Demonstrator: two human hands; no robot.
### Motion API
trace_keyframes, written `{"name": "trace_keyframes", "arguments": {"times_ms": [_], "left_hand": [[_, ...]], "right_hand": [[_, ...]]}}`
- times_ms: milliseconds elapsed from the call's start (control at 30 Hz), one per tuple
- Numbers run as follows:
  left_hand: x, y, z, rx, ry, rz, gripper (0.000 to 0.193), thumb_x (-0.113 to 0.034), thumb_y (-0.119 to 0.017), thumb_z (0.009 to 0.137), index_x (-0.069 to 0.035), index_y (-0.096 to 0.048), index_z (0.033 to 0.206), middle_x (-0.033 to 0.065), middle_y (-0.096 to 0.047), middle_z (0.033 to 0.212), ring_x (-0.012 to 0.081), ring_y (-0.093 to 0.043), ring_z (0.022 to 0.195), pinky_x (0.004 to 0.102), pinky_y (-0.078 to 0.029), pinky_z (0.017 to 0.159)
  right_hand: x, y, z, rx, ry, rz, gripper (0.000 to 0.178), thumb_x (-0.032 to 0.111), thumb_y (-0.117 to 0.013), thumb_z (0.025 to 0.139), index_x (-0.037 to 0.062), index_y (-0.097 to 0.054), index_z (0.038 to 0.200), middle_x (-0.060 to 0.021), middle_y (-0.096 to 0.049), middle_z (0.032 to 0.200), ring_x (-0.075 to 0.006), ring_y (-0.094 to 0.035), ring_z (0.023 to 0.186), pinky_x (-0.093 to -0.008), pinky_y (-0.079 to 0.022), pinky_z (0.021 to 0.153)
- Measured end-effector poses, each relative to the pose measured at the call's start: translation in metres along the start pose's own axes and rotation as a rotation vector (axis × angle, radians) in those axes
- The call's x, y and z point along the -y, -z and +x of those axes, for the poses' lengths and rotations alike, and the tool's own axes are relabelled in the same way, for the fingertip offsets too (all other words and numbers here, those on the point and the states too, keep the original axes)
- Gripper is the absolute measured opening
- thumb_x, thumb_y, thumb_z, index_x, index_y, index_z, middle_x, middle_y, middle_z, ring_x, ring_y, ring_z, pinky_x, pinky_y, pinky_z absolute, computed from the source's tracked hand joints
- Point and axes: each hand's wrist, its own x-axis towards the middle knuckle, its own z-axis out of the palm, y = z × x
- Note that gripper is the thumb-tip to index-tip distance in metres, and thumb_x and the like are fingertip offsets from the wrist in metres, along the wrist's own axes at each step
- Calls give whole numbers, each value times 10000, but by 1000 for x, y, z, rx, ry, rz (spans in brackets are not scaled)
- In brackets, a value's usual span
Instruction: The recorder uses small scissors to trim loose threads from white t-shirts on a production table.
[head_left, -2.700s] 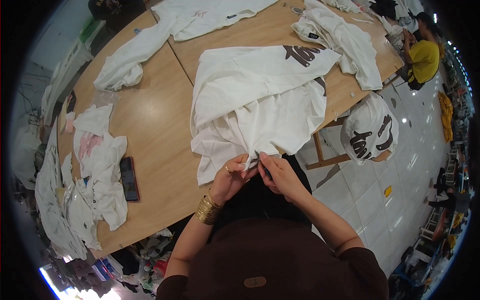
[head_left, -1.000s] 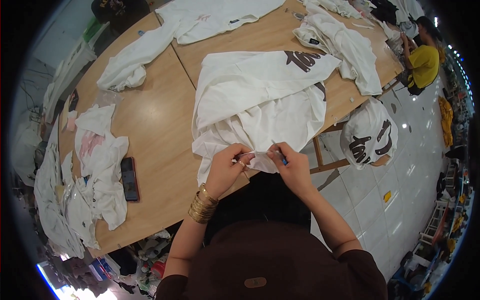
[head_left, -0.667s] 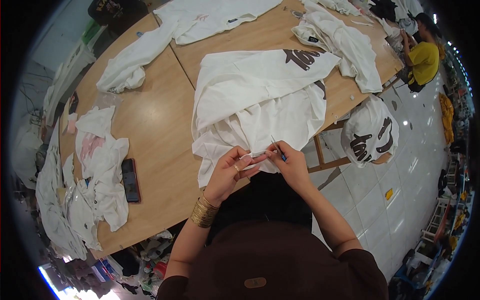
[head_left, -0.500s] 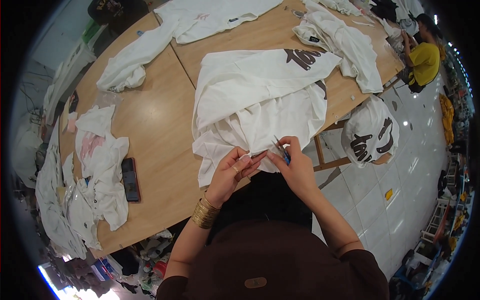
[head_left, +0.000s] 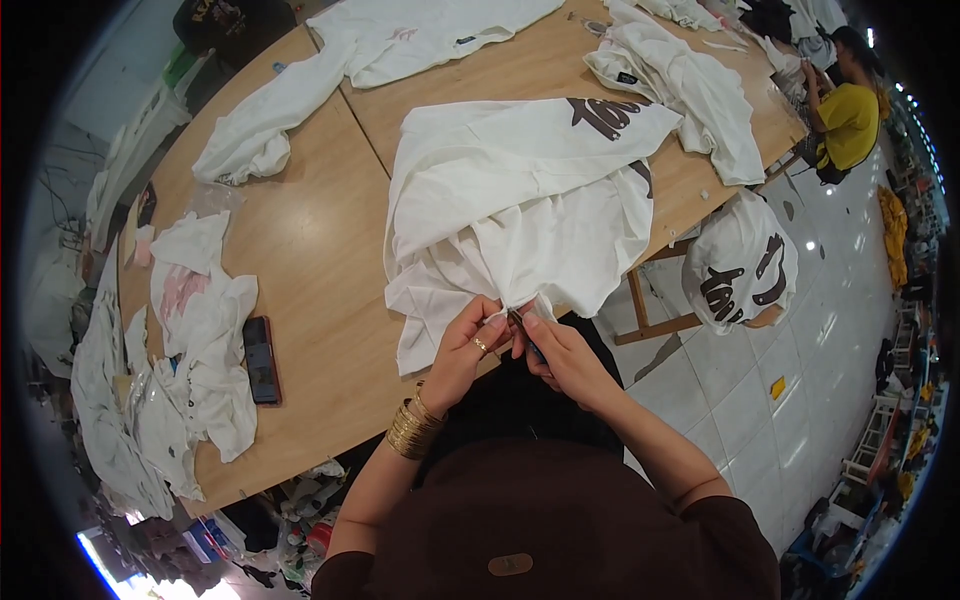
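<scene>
A white garment (head_left: pixel 530 215) with dark brown lettering lies in folds on the near part of the table, its near edge hanging over the table's rim. My left hand (head_left: pixel 466 350) is closed, pinching a bit of that cloth between thumb and fingers. Close against it, my right hand (head_left: pixel 566 358) grips small thread snips (head_left: pixel 516 318), their blades pointing at the pinched cloth. The snips' blue handle is mostly hidden in my palm. The fingertips of both hands nearly touch, so the exact spot at the blades is hard to make out.
The wooden table (head_left: pixel 310 260) also carries a phone (head_left: pixel 262 360), white garments at left (head_left: pixel 205 340) and a white shirt (head_left: pixel 450 40) at the far side. More printed white cloth (head_left: pixel 740 265) rests on a stool at right. A person in yellow (head_left: pixel 848 125) sits at far right.
My right hand has moved left and slightly down, bringing the snips from upright beside the cloth to my left fingertips. The cloth's near edge is drawn into a tighter gather.
</scene>
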Motion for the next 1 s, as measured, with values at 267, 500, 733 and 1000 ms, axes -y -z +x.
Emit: {"name": "trace_keyframes", "arguments": {"times_ms": [267, 500, 733, 1000], "left_hand": [[3, 1, 1, 31, -32, -9, 142, -161, -409, 957, -47, -437, 877, 13, -519, 905, 59, -502, 792, 226, -423, 820], [5, 6, 2, 41, 21, 37, 153, -177, -423, 951, -49, -436, 868, -2, -496, 864, 54, -479, 806, 226, -416, 826], [4, 4, 1, 59, 18, -291, 122, -175, -433, 940, -66, -434, 886, 6, -487, 904, 63, -471, 849, 266, -397, 917], [7, 9, 1, 92, 42, -272, 129, -175, -416, 947, -69, -434, 877, 5, -484, 923, 75, -480, 893, 264, -395, 897]], "right_hand": [[-1, -3, 3, -19, 22, 30, 425, 380, -312, 976, 55, -504, 778, 47, -325, 515, -34, -245, 412, -200, -193, 374], [2, -3, 7, -22, -54, 163, 407, 375, -341, 970, 67, -491, 750, 54, -323, 509, -30, -224, 399, -203, -164, 358], [-1, 0, -1, -41, -46, 103, 438, 384, -368, 957, 58, -518, 705, 33, -373, 517, -49, -308, 443, -213, -245, 413], [-1, -2, 1, -35, -18, -26, 445, 378, -378, 952, 47, -534, 700, 21, -380, 520, -58, -343, 481, -219, -281, 460]]}}
